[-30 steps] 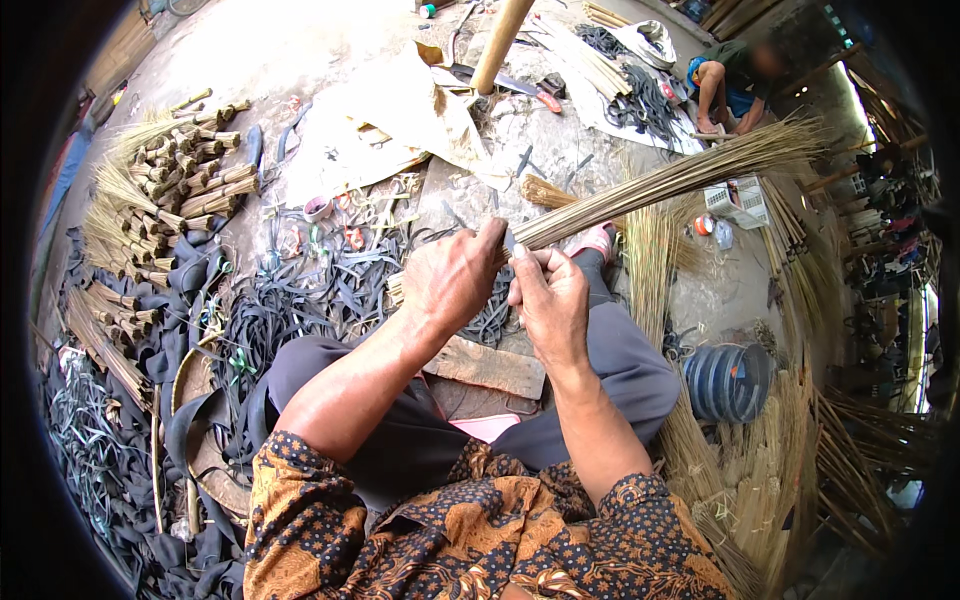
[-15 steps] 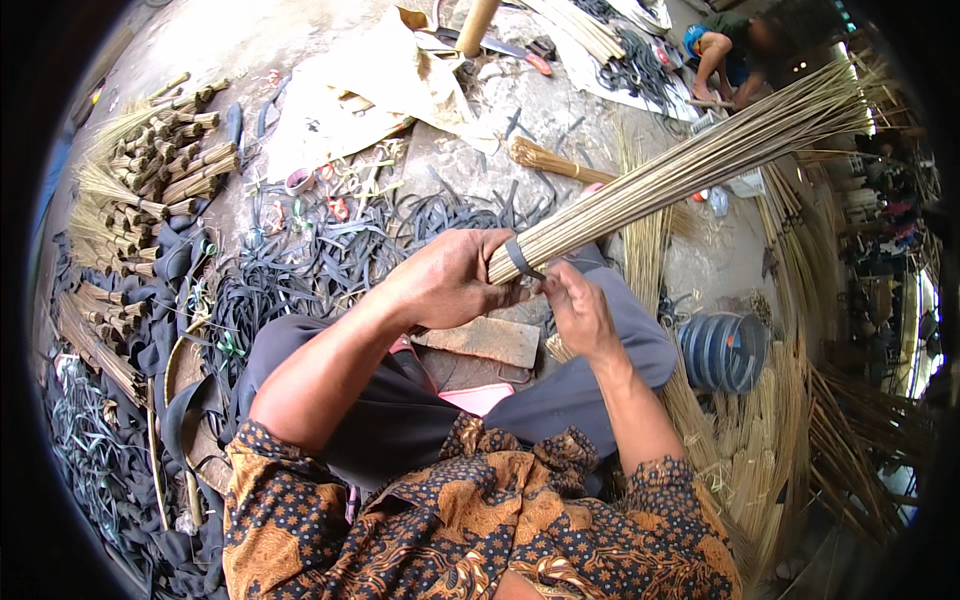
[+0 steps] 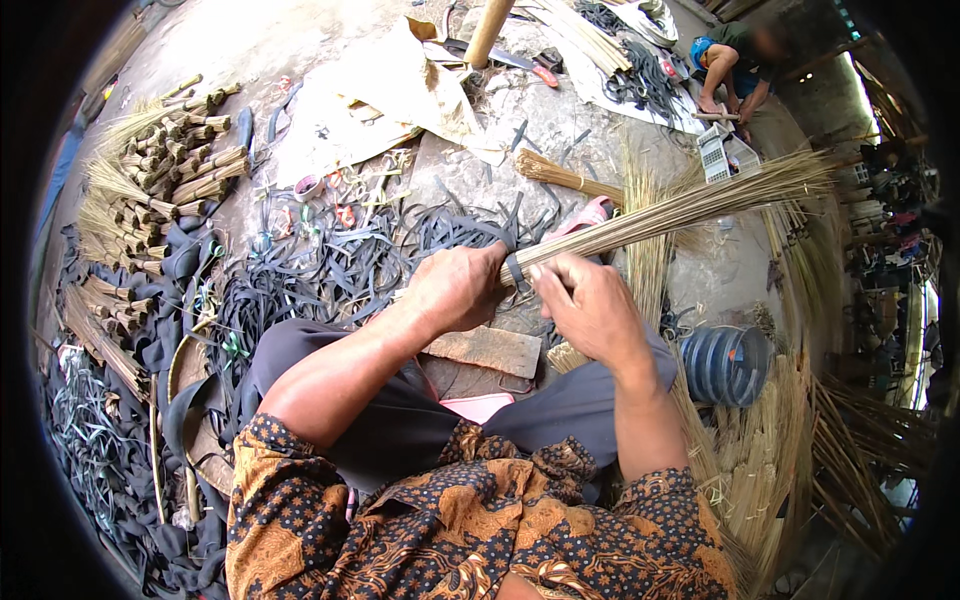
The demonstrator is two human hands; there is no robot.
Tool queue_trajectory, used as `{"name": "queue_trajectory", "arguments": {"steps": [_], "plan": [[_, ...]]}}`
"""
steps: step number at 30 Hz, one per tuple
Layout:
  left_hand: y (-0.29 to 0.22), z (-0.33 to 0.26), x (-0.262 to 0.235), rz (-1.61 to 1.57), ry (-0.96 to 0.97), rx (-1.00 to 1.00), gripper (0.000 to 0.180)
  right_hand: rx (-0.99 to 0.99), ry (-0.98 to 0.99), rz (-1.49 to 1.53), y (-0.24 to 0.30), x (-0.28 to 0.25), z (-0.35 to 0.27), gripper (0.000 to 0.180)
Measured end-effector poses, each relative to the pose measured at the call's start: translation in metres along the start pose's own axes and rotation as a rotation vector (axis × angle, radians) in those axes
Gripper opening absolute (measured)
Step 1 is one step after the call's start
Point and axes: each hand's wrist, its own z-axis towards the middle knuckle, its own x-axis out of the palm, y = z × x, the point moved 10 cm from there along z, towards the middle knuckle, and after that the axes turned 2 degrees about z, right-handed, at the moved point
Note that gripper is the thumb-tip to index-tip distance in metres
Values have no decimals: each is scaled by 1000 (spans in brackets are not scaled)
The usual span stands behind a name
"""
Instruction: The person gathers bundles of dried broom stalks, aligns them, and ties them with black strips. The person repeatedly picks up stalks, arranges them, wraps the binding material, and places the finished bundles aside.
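The seated person holds a bundle of broom sticks (image 3: 670, 210) over the lap, its long axis running from the butt end at the hands up and away to the person's right, where the tips fan out. The left hand (image 3: 458, 288) is clamped around the butt, just beside a dark rubber band (image 3: 514, 272) wrapped round the sticks. The right hand (image 3: 590, 310) sits right next to it on the far side of the band, fingers curled on the sticks. Both hands almost touch. Black rubber strips (image 3: 350, 270) litter the floor beyond, and finished bundles (image 3: 160, 190) lie well off to the left.
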Motion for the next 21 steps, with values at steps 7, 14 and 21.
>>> {"name": "queue_trajectory", "arguments": {"steps": [7,14,21], "plan": [[0,-1,-1,101,-216,98,19,9,-49,393,5,32,39,35],[25,7,-11,76,-302,-62,25,-5,-103,977,-16,72,21,27],[25,11,-19,38,-282,-45,32,-25,-76,808,-25,73,-1,20]]}}
